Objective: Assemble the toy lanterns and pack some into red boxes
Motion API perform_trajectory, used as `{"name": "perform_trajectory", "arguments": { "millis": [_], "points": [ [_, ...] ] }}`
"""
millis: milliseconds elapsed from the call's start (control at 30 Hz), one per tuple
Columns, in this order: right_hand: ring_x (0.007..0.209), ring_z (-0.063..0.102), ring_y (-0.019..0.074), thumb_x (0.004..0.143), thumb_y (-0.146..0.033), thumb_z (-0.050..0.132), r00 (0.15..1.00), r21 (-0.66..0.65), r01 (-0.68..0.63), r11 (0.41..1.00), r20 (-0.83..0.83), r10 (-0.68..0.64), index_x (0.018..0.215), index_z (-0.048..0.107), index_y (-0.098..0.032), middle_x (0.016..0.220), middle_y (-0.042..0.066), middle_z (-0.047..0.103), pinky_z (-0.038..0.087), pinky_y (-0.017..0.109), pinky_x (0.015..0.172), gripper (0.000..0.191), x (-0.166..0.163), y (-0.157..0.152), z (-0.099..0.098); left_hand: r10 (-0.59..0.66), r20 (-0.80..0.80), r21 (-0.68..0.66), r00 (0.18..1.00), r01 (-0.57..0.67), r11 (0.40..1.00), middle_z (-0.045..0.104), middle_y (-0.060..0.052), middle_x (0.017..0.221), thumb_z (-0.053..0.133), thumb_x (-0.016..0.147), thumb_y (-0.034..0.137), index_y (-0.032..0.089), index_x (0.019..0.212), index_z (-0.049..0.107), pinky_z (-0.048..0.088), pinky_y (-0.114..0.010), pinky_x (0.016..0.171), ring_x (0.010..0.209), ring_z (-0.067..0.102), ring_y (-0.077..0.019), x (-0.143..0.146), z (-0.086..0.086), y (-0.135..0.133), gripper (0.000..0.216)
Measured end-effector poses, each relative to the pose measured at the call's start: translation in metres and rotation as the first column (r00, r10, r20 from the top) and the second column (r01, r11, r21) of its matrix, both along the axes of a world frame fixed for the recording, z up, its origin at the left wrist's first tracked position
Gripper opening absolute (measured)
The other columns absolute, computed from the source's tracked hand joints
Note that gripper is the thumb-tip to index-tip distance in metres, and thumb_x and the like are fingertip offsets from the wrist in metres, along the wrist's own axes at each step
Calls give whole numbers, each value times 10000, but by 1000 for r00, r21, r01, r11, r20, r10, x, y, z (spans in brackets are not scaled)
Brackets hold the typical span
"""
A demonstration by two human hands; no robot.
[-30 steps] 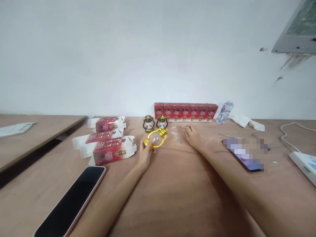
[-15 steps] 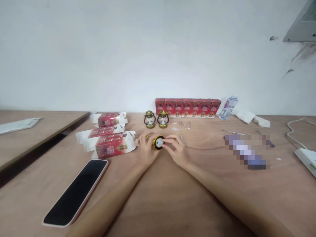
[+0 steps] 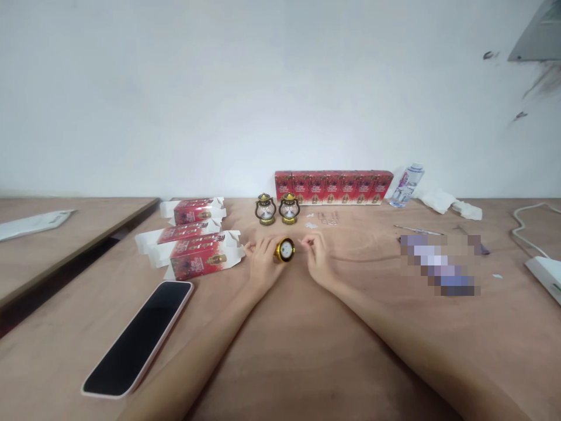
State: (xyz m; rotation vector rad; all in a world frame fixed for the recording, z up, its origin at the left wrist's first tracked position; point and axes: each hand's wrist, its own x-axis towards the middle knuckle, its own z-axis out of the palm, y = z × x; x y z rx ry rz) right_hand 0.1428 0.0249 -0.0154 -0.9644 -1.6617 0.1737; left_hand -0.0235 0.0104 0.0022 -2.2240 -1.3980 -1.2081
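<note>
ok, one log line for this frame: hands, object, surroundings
left hand: holds gold lantern, base toward camera | right hand: beside lantern, fingers pinched, contents unclear | behind: two upright lanterns, red boxes

The small lantern (image 3: 284, 250) looks like glossy gold plastic with a pale, smooth base. The counter (image 3: 307, 351) is matt brown wood, faintly grained. The flat boxes (image 3: 201, 257) are printed card, red and slightly shiny, with plain white flaps. The phone (image 3: 140, 336) shows a glossy black glass face in a smooth pink rim. The bottle (image 3: 405, 186) is clear plastic.
</note>
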Motion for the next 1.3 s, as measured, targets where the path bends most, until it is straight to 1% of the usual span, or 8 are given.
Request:
{"name": "perform_trajectory", "arguments": {
  "millis": [67, 167, 367, 567, 767, 900, 1033, 1300],
  "points": [
    [771, 526, 182, 936, -294, 339, 990, -49, 141, 989, 13, -140, 880, 544, -205, 832, 56, 567, 438, 325, 719, 230, 14, 18, -2, 62, 33, -17, 998, -61, 998, 681, -71, 986, 640, 733, 222, 207, 1037, 581, 237, -381, 828, 938, 576, -265, -2, -2, 2, 309],
    [843, 505, 219, 910, -331, 413, 971, -67, 234, 970, 72, -230, 826, 568, -207, 831, 64, 579, 399, 382, 811, 215, 38, 51, -2, 73, 17, -48, 997, -72, 996, 675, -72, 996, 636, 729, 217, 199, 1041, 575, 241, -382, 836, 947, 571, -269, -3, -2, 3, 318],
    [850, 478, 250, 839, -266, 550, 940, -103, 274, 956, 238, -244, 692, 637, -197, 780, 82, 625, 357, 403, 803, 184, 53, 104, 1, 65, -3, -43, 998, -65, 997, 680, -76, 976, 638, 723, 218, 206, 1038, 579, 239, -390, 833, 930, 577, -275, -2, 2, 0, 321],
    [866, 472, 262, 835, -257, 572, 919, -121, 302, 946, 302, -255, 677, 699, -198, 755, 93, 635, 335, 416, 793, 211, 51, 123, -1, 51, -4, -70, 999, -51, 996, 677, -88, 1021, 639, 733, 224, 211, 1058, 571, 246, -387, 839, 955, 572, -272, -3, 2, 1, 332],
    [891, 493, 239, 892, -281, 485, 926, -53, 321, 946, 228, -301, 857, 710, -222, 870, 75, 657, 368, 403, 826, 235, 48, 89, 2, 46, 1, -82, 999, -45, 996, 681, -83, 1028, 619, 742, 206, 209, 1061, 572, 233, -394, 844, 973, 574, -272, -2, 2, 0, 322],
    [839, 527, 204, 881, -301, 533, 980, 107, 62, 992, 180, -81, 864, 710, -255, 816, 40, 656, 409, 368, 800, 184, 28, 36, 3, 29, -24, -92, 999, -31, 995, 686, -83, 1035, 617, 754, 223, 211, 1076, 570, 230, -396, 844, 979, 575, -270, -2, 3, 0, 326],
    [780, 527, 188, 859, -272, 583, 975, 214, -106, 971, 215, 59, 905, 719, -288, 793, 25, 676, 414, 355, 740, 144, 7, -1, 8, 14, -46, -60, 999, -16, 998, 694, -81, 1018, 623, 768, 247, 213, 1082, 580, 232, -394, 832, 963, 582, -270, -2, 2, 1, 319],
    [740, 541, 177, 839, -266, 616, 980, 240, -123, 963, 183, 80, 823, 720, -260, 778, 19, 705, 450, 343, 709, 105, -3, -7, 16, -58, -88, -19, 994, 57, 998, 699, -78, 1010, 605, 794, 243, 216, 1121, 583, 242, -389, 819, 964, 596, -261, -2, 0, 1, 329]
  ]
}}
